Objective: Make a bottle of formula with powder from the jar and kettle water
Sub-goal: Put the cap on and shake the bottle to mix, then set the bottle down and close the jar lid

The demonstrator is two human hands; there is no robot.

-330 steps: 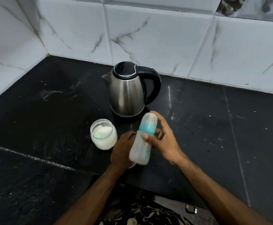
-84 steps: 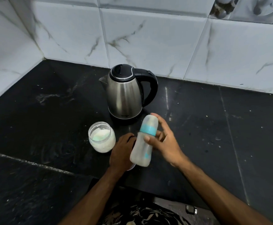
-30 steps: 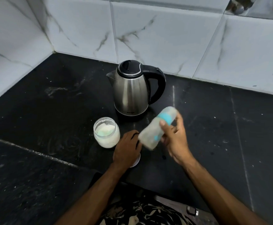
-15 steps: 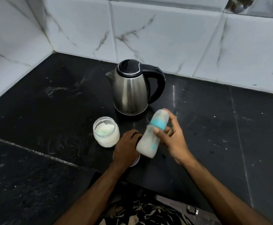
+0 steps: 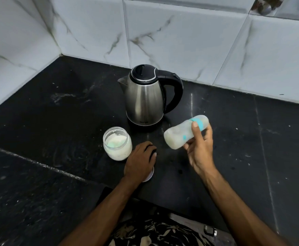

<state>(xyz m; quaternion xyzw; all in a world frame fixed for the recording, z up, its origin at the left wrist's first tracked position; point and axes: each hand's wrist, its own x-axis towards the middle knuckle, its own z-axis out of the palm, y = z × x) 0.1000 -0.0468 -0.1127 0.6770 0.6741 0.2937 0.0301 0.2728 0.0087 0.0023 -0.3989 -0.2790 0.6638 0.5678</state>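
My right hand (image 5: pixel 199 150) grips a capped baby bottle (image 5: pixel 179 134) with a teal ring, tilted almost level above the counter, cap end to the upper right; milky liquid fills it. My left hand (image 5: pixel 140 161) rests palm down on a white lid (image 5: pixel 150 175) on the counter, fingers relaxed. An open glass jar (image 5: pixel 117 143) of white powder stands just left of that hand. The steel kettle (image 5: pixel 144 96), lid closed and black handle to the right, stands behind them.
The black stone counter (image 5: pixel 56 121) meets white marble-patterned wall tiles (image 5: pixel 180 41) at the back and left. The counter's front edge (image 5: pixel 171 208) runs just before my body. A ridge (image 5: pixel 38 162) crosses the counter at the left.
The bottle has swung from near upright to almost level and shifted right in my right hand, as in a shaking motion. My left hand stays on the lid.
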